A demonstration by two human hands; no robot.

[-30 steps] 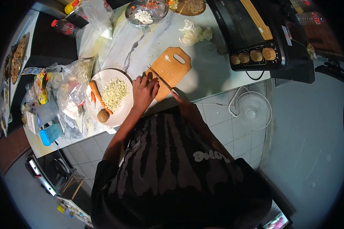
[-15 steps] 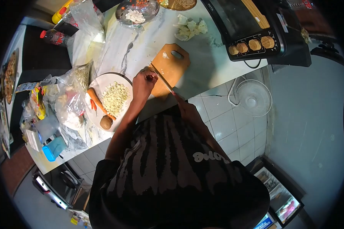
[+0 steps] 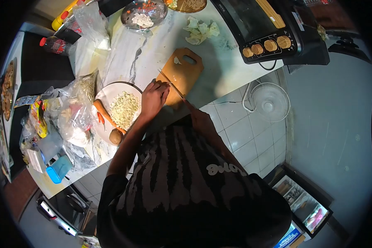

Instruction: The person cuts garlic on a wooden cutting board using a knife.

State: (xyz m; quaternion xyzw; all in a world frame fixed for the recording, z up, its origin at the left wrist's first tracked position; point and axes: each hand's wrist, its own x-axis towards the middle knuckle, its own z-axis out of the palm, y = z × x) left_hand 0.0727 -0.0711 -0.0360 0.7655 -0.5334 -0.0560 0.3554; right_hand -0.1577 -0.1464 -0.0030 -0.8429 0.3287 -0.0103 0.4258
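Note:
My right hand [image 3: 200, 119] is wrapped round the handle of a knife [image 3: 172, 84], whose blade slants up and left across the cutting board [image 3: 191, 75]. At the board's left edge, close beside the blade, my left hand [image 3: 153, 98] has its fingers curled; whatever they hold is hidden. A few small pale scraps [image 3: 177, 60] lie on the wooden board. Just left of my left hand stands a round plate [image 3: 108, 90] with a heap of chopped pale vegetable [image 3: 125, 108], carrots [image 3: 101, 108], small red chillies [image 3: 100, 118] and a brown round vegetable [image 3: 115, 137].
Pale leafy peelings [image 3: 201, 31] lie beyond the board, near a black toaster oven [image 3: 264, 45]. A metal tray of chopped food [image 3: 152, 20] stands at the back. Plastic bags [image 3: 75, 118] crowd the left, with a blue container [image 3: 58, 169]. A white fan [image 3: 270, 102] is on the floor.
My left hand has turned slightly, its fingers lying more over the board's edge. The knife stays beside them in my right hand. The whole view has shifted a little.

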